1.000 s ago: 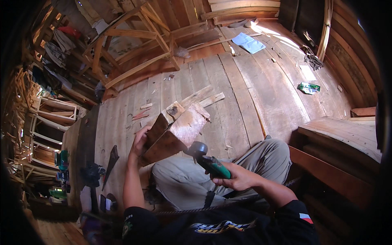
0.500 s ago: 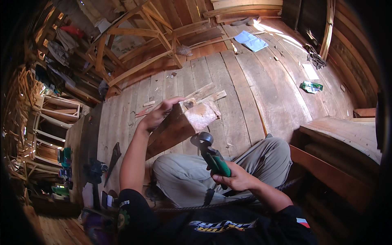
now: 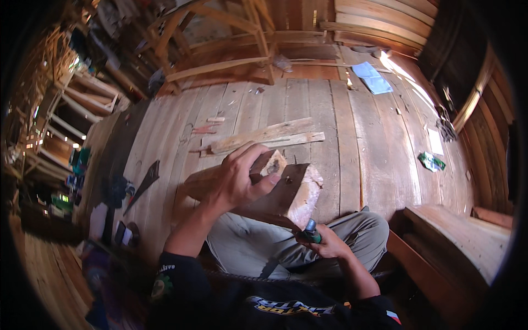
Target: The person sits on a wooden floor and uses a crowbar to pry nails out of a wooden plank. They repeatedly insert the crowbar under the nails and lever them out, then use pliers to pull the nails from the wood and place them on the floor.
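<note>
My left hand [image 3: 242,170] is closed round a small wood block [image 3: 273,165] with a rough pale end, the thumb across its near side. The block lies against a thick wooden beam [image 3: 305,203] propped over my lap, its pale sawn end facing right; whether the two are joined, I cannot tell. Below that end, my right hand [image 3: 325,242] is shut on the green handle of a hammer [image 3: 311,232]. Only a short part of the hammer shows, and the beam partly hides it.
Two loose wood strips [image 3: 264,135] lie just beyond my left hand. A handsaw [image 3: 144,184] is on the floor to the left. A wooden frame [image 3: 220,69] stands at the back; a blue sheet [image 3: 372,77] and a green packet [image 3: 432,161] lie right. A plank [image 3: 456,236] sits near my right knee.
My left hand has come over the top of the block, and the beam has turned and shifted right. The hammer is lower, its head no longer plainly seen. The view has swung left.
</note>
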Demonstrator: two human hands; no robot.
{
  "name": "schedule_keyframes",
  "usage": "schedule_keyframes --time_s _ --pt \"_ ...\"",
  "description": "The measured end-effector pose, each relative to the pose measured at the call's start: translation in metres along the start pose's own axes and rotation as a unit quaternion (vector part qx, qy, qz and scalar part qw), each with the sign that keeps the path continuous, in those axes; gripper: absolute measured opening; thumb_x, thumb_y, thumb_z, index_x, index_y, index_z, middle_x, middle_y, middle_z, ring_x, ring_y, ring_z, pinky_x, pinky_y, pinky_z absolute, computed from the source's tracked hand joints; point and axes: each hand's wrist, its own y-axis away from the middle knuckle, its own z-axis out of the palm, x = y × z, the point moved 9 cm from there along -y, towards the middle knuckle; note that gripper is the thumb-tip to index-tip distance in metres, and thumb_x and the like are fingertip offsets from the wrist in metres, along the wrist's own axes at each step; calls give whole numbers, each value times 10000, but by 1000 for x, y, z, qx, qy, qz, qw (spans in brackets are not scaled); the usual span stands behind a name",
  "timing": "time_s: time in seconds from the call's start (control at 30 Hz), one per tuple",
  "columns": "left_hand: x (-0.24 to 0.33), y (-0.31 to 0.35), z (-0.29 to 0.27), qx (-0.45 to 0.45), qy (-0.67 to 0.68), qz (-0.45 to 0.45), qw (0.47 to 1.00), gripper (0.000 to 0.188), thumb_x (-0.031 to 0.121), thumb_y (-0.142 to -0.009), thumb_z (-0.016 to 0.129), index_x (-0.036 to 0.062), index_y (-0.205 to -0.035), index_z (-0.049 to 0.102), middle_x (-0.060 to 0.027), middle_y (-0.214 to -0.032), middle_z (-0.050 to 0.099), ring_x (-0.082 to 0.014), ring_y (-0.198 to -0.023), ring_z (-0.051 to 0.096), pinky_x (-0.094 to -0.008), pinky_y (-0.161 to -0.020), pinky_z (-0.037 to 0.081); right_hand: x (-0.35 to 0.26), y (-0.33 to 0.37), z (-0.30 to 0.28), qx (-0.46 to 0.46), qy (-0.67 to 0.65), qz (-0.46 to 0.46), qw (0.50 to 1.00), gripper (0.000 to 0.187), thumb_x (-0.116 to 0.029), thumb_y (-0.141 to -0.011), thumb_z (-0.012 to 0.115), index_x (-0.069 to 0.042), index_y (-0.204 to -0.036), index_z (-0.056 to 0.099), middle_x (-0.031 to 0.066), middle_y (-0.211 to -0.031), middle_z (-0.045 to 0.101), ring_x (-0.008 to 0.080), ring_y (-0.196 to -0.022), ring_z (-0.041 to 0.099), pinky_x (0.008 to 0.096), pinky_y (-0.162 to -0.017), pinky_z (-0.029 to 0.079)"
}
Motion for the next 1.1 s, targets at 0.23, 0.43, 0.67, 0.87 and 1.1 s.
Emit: schedule_keyframes --time_s 0.23,0.43,0.67,0.87,1.1 --pt "3 -3 -41 43 -49 49 997 543 447 -757 621 -60 -952 615 -212 -840 620 -365 -770 630 -388 -701 502 -10 -23 13 -9 30 3 999 380 37 -773 610 -15 -1141 533 169 -1045 605 309 -983 597 352 -881 452" --pt "-5 0 -81 80 -66 68 992 623 510 -763 588 -81 -957 615 -217 -835 632 -370 -778 635 -396 -715 494 -46 -50 27 -41 22 -29 998 449 -6 -801 638 -4 -1235 522 199 -1160 603 348 -1072 598 380 -906 459" --pt "8 22 -91 75 -54 44 995 717 600 -771 553 -91 -959 600 -208 -821 625 -367 -765 631 -385 -699 495 -69 -42 38 -119 43 -56 990 479 38 -725 596 0 -1200 543 204 -1087 620 386 -1018 597 406 -879 462" --pt "18 51 -87 133 -56 28 989 812 693 -771 519 -100 -931 589 -199 -779 591 -339 -716 615 -367 -660 489 -82 -23 16 -183 86 -54 978 410 35 -712 609 -5 -1118 566 166 -969 632 359 -871 621 398 -768 483" --pt "26 83 -114 187 -86 -5 978 939 815 -764 406 -98 -886 590 -166 -769 594 -264 -680 605 -329 -646 474 -90 -32 42 -242 82 -66 965 506 50 -686 562 -5 -1188 537 193 -1027 625 390 -962 604 429 -843 469"
